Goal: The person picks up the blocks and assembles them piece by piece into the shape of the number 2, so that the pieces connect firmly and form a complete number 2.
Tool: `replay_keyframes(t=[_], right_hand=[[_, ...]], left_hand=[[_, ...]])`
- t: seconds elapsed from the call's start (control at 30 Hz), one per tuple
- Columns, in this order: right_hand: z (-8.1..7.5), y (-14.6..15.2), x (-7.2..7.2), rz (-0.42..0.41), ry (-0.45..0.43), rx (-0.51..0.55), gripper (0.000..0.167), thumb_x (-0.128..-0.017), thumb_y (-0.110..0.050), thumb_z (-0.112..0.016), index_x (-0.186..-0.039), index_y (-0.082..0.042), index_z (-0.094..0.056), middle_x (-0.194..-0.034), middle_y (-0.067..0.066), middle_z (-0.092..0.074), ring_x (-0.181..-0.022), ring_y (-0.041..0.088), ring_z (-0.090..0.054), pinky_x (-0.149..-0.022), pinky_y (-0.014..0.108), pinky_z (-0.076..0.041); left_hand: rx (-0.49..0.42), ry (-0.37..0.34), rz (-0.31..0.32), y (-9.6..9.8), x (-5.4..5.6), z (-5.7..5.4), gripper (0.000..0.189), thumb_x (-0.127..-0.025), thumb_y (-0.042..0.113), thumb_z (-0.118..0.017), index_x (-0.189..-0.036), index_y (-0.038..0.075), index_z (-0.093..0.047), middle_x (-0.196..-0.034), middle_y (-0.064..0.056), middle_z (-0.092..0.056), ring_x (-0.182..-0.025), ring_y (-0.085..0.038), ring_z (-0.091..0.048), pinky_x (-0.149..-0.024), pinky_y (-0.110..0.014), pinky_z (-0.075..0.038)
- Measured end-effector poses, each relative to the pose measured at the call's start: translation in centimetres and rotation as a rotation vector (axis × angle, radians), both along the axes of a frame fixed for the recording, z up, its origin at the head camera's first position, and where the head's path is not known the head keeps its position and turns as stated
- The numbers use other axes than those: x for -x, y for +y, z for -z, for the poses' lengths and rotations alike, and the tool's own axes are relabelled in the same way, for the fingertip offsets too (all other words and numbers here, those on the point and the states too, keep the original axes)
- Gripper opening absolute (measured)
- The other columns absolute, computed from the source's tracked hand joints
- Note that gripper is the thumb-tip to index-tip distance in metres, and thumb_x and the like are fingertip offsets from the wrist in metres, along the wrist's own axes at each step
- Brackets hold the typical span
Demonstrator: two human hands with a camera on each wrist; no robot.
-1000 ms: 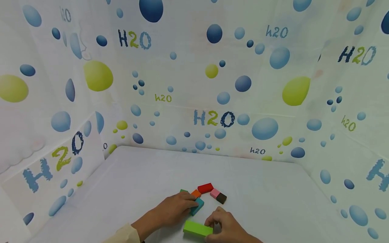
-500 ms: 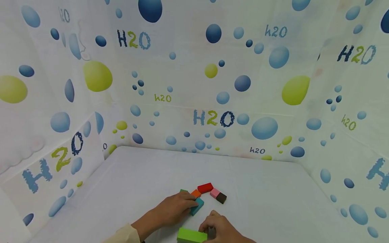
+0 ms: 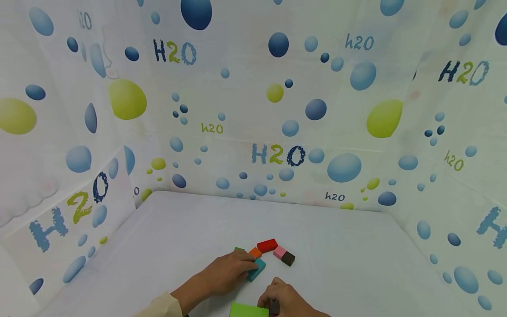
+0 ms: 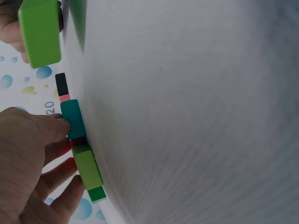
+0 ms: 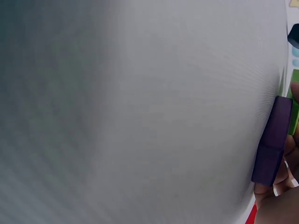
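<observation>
My right hand grips a lime green block at the bottom edge of the head view. The block's shadow falls on the cloth in the left wrist view. Against the right fingers sits a dark purple block, mostly hidden from the head view. My left hand stays over a small group of blocks, its thumb on a teal block and its other fingers curved by a lighter green block. A darker green block lies at the end of that group.
Past the left hand lie an orange block, a red block, a pink block and a dark brown block. A white cloth covers the table, with a patterned curtain around it.
My right hand has drawn the lime green block toward me and slightly left. The left hand and the blocks around it stay where they were.
</observation>
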State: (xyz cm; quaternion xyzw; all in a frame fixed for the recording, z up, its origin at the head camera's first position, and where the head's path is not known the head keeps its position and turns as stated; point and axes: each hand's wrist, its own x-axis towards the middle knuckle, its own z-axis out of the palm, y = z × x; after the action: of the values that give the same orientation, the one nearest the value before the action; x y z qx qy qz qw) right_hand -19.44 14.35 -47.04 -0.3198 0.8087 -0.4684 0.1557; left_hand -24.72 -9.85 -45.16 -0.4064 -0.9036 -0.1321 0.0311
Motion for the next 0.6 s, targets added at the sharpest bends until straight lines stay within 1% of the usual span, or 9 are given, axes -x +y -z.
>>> replay_keyframes(t=[0.2,0.47,0.6], right_hand=[[0.0,0.13,0.17,0.002,-0.015,-0.062,0.022,-0.086,-0.033,-0.082,-0.101,-0.017,-0.079,-0.091,-0.012,-0.057,-0.089,0.002,-0.05,-0.068,0.017,-0.048],[0.05,0.1,-0.04,0.009,-0.045,-0.037,0.018,-0.085,-0.025,-0.083,-0.1,-0.015,-0.079,-0.09,-0.011,-0.057,-0.088,0.003,-0.05,-0.068,0.018,-0.05],[-0.05,0.13,-0.17,0.016,-0.056,-0.043,0.017,-0.085,-0.024,-0.083,-0.1,-0.015,-0.08,-0.089,-0.011,-0.058,-0.088,0.004,-0.051,-0.068,0.019,-0.052]], left_hand=[[-0.004,0.003,-0.007,0.04,0.03,0.07,0.036,-0.094,0.015,-0.072,-0.13,0.022,-0.071,-0.132,0.005,-0.065,-0.123,-0.017,-0.058,-0.1,-0.035,-0.054],[0.003,-0.007,-0.011,0.09,0.01,0.0,0.036,-0.094,0.015,-0.072,-0.13,0.022,-0.071,-0.132,0.004,-0.065,-0.124,-0.017,-0.058,-0.1,-0.036,-0.054],[0.002,-0.007,-0.01,0.1,0.02,0.02,0.036,-0.094,0.015,-0.072,-0.13,0.022,-0.071,-0.132,0.004,-0.065,-0.124,-0.018,-0.058,-0.1,-0.037,-0.054]])
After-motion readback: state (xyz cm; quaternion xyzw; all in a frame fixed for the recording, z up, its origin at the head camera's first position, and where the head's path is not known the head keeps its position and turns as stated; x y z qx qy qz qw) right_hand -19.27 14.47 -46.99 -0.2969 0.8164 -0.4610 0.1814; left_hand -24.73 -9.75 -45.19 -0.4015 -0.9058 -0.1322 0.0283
